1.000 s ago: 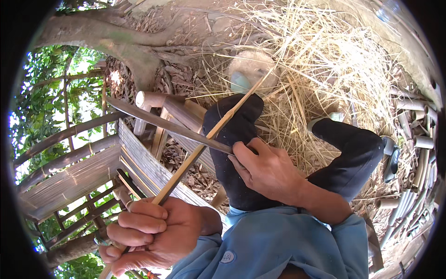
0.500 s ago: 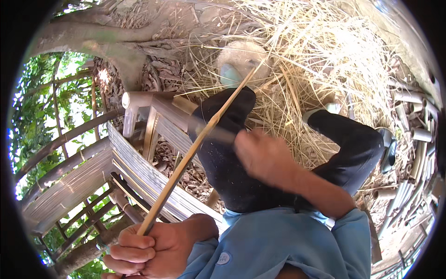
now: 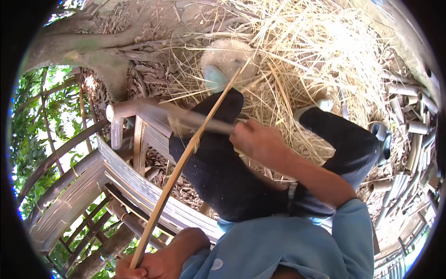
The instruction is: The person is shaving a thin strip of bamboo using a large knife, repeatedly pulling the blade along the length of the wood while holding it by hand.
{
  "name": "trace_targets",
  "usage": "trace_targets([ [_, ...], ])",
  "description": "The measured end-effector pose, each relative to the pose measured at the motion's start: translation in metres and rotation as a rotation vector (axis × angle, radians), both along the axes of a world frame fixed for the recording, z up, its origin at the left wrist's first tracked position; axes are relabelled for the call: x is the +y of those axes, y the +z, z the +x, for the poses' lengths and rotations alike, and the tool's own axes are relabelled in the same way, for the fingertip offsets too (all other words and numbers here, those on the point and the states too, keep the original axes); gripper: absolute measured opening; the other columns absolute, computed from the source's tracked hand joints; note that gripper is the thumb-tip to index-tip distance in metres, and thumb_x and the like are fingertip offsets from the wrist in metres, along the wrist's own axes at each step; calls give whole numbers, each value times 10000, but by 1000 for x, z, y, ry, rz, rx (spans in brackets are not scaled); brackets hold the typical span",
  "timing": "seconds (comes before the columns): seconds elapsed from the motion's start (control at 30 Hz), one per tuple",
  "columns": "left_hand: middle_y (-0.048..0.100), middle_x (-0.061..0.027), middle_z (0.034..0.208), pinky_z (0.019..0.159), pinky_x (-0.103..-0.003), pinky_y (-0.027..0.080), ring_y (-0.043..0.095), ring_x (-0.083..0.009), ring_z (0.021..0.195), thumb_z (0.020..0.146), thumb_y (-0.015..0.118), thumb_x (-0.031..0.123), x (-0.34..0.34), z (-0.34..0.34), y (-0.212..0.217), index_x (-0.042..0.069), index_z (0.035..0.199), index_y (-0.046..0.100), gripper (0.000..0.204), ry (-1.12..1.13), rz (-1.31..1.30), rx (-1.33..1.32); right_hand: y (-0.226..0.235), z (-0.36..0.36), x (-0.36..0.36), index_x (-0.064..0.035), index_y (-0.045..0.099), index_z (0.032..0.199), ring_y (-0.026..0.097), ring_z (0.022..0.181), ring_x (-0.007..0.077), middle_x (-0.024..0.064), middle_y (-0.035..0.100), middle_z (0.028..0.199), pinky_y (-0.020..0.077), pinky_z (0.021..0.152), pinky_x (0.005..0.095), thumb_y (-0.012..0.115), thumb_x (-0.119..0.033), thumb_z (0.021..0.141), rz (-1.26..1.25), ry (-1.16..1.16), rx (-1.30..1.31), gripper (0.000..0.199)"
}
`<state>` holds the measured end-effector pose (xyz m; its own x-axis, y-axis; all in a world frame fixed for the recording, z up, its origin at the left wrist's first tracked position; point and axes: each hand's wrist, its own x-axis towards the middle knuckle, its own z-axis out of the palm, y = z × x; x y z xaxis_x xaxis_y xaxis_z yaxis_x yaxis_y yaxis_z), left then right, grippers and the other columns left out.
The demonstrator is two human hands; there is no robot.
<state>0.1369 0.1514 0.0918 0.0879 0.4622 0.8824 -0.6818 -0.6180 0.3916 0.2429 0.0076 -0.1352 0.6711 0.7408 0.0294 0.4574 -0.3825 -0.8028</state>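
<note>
My left hand is closed around the lower end of a long, narrow bamboo strip. The strip slants up and away to the right, over my left thigh, towards the straw. In my right hand is a knife, its handle mostly hidden by my fingers. The knife's blade, smeared by motion, points left and crosses the strip just above a knot. A pale, frayed shaving stands up from the strip beside the blade; whether the edge is cutting cannot be made out.
Dry straw-like shavings cover the ground ahead around a round wooden block. At left stands a slatted bamboo bench. Cut bamboo pieces lie at right, and a thick tree root runs at upper left.
My right hand has swept the knife leftward, so its blade now crosses the strip. My left hand and the strip sit lower in the picture, and the view has shifted slightly.
</note>
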Motion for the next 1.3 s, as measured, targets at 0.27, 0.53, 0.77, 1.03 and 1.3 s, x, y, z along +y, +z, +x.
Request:
trace_targets([
  [0.27,303,51,661,443,-228,302,276,-66,499,1068,420,426,9,-4,7,148,847,436,356,-182,-35,119,-200,42,3,-93,547,1105,632,723,395,204,607,873,521,624,492,576,-189,994,17,-211,219,149],
  [0.53,292,33,673,509,-260,304,286,-98,543,1030,471,291,23,-13,12,129,846,457,246,-287,-93,183,-255,53,-50,-62,565,1247,670,862,450,259,665,950,526,781,523,582,-220,961,-472,-329,315,328],
  [0.77,290,17,702,631,-305,315,297,-137,628,990,523,198,18,-11,32,106,849,492,171,-489,-358,63,-123,71,-30,-23,538,1075,653,682,421,224,638,721,491,622,503,622,-235,951,-387,-356,319,260],
  [1.03,431,42,678,423,-235,249,291,-62,429,1045,537,436,-9,-10,-2,95,921,513,364,-305,-117,-90,68,-20,-16,-34,536,987,636,634,380,184,623,738,511,562,459,721,-145,899,151,-174,98,233],
  [1.3,394,47,668,430,-231,243,287,-55,449,1049,534,450,-24,-15,-19,89,940,501,379,-332,-129,-145,131,-48,-20,-5,634,985,652,594,229,117,630,820,528,452,336,785,-70,812,358,-60,-187,238],
])
